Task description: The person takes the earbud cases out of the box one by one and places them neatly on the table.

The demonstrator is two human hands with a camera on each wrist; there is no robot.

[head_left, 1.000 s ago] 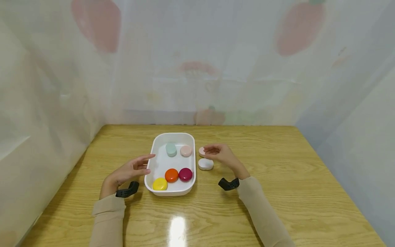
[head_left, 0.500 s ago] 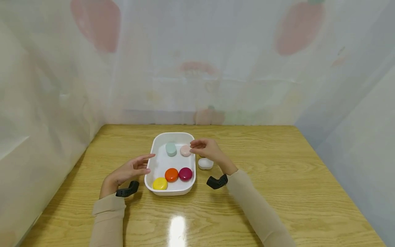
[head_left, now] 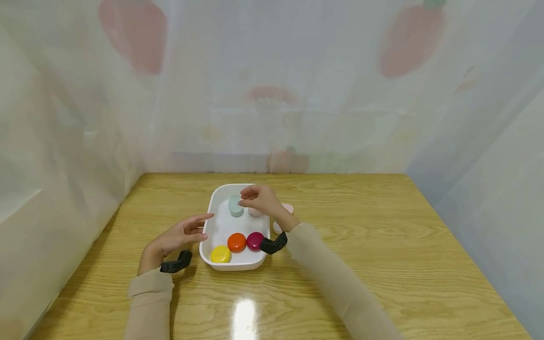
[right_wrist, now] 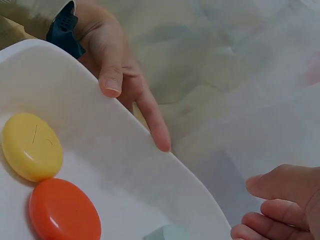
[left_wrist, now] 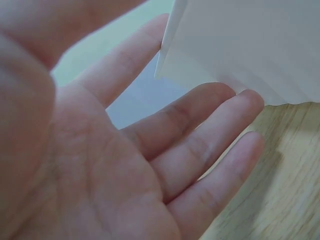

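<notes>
A white tray (head_left: 218, 226) stands on the table. My left hand (head_left: 176, 236) rests against its left side, thumb and index fingertip at the rim, as the right wrist view shows. The left wrist view has its other fingers (left_wrist: 210, 145) loosely extended along the outer wall. My right hand (head_left: 265, 202) hovers over the tray's far part, fingers slightly bent and holding nothing, fingertips beside an oblong mint-green piece (head_left: 235, 208). Under this hand, a round pale pink piece (head_left: 254, 212) is partly hidden. Glossy yellow (head_left: 221, 254), orange (head_left: 236, 242) and magenta discs (head_left: 254, 241) lie in the near end.
Right of the tray, a pale pink piece (head_left: 288, 208) and a white piece (head_left: 276, 227) lie on the wooden table (head_left: 382, 245), both partly covered by the right wrist. A pale curtain (head_left: 272, 123) hangs at the back and sides.
My right hand has moved left, from over the pink piece beside the tray, across the rim, to the mint-green piece. My left hand has stayed at the tray's side.
</notes>
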